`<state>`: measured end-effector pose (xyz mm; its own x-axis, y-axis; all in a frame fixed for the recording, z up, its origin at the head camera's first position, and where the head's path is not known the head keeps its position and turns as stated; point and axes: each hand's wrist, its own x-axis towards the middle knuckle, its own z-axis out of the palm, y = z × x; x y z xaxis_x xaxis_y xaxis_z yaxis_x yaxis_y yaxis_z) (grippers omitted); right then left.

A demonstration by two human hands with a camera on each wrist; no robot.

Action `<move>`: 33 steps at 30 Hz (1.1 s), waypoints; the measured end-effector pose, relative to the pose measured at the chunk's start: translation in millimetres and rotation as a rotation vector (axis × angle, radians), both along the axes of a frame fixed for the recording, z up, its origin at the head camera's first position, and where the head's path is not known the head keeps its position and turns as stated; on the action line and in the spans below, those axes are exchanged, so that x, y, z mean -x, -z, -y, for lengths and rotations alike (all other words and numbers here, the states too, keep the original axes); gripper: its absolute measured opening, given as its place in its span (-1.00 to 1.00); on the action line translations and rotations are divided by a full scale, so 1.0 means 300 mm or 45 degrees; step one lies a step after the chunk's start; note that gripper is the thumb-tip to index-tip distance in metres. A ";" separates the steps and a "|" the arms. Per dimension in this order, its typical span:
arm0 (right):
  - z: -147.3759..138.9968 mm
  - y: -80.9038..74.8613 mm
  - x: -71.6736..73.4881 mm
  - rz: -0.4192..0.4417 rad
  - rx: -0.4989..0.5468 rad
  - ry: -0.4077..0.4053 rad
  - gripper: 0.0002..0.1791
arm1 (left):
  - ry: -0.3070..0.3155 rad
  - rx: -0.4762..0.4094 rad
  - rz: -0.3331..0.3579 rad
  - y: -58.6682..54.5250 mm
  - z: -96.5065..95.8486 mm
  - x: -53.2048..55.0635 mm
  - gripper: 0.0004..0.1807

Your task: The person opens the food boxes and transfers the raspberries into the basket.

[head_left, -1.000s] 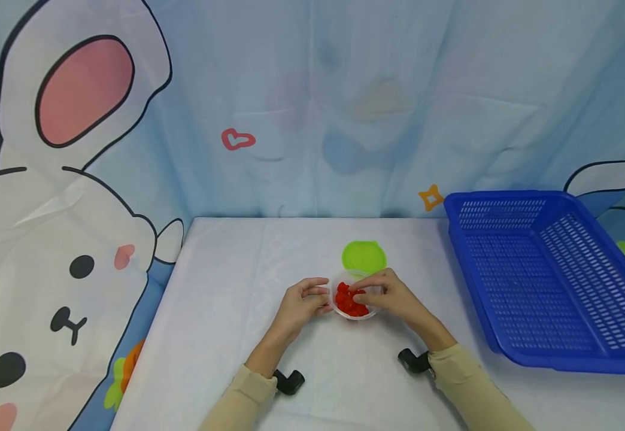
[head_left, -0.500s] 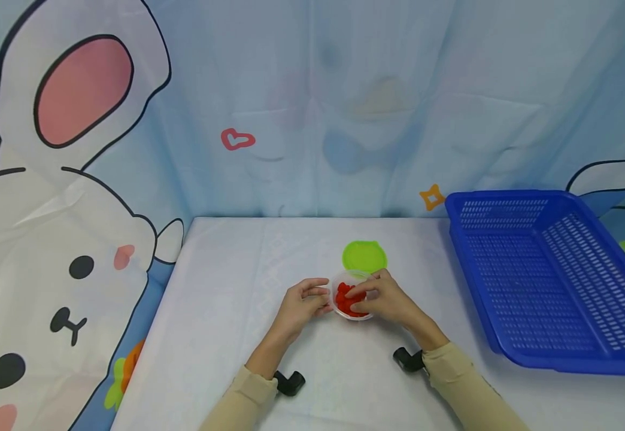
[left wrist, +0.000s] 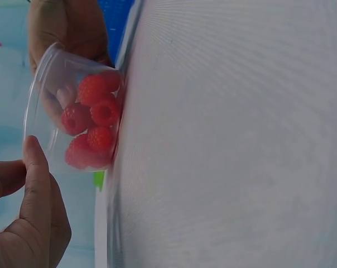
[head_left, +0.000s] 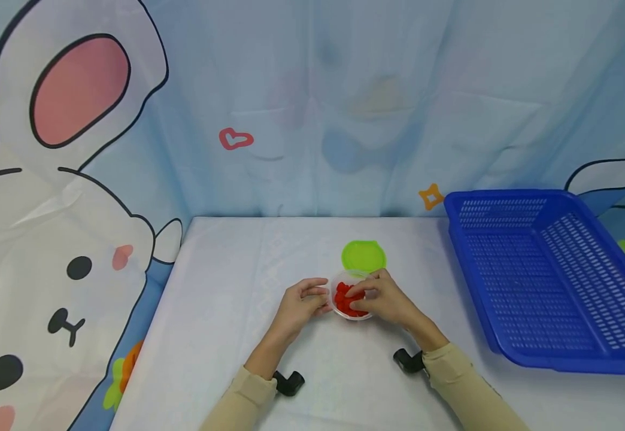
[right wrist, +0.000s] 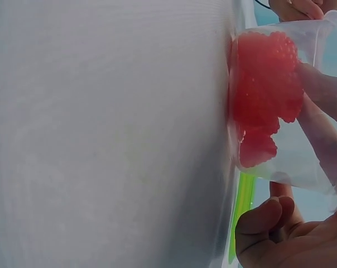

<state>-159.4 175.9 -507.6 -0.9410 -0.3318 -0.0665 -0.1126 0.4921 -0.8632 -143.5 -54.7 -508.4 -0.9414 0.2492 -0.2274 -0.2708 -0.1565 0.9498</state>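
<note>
A clear plastic cup (head_left: 347, 278) stands on the white-covered table, with several red raspberries (left wrist: 93, 114) in its lower part. My left hand (head_left: 300, 305) is at the cup's left side. In the left wrist view, one of its fingertips touches the rim, the fingers fairly straight. My right hand (head_left: 390, 303) reaches over the right side of the rim, thumb and index finger down inside. They pinch a raspberry (right wrist: 291, 100), as the right wrist view shows; its other fingers stay outside the cup, curled beside the wall.
Just behind the cup lies a round green lid (head_left: 363, 255) with a small tab. A large blue mesh basket (head_left: 528, 287) takes up the right side of the table. The back edge of the table meets a printed curtain (head_left: 291, 90).
Within the cup, my right hand's thumb and index finger have shifted slightly and settled on the berries, and its wrist has moved a little left. My left hand, cup and lid stay put.
</note>
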 end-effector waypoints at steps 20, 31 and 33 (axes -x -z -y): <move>-0.099 -0.143 0.001 -0.100 0.002 0.134 -0.79 | -0.007 0.015 -0.005 0.004 0.006 0.008 -0.65; -0.273 -0.422 -0.017 -0.291 -0.154 0.287 -0.69 | -0.005 0.016 -0.005 0.006 0.004 0.015 -0.65; -0.330 -0.471 -0.001 -0.264 -0.182 0.307 -0.64 | -0.003 0.020 -0.004 0.006 0.004 0.015 -0.65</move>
<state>-159.2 275.0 -366.3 -0.9895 -0.0997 0.1043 -0.1440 0.6401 -0.7547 -147.9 -55.7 -510.2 -0.9428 0.2432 -0.2281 -0.2672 -0.1421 0.9531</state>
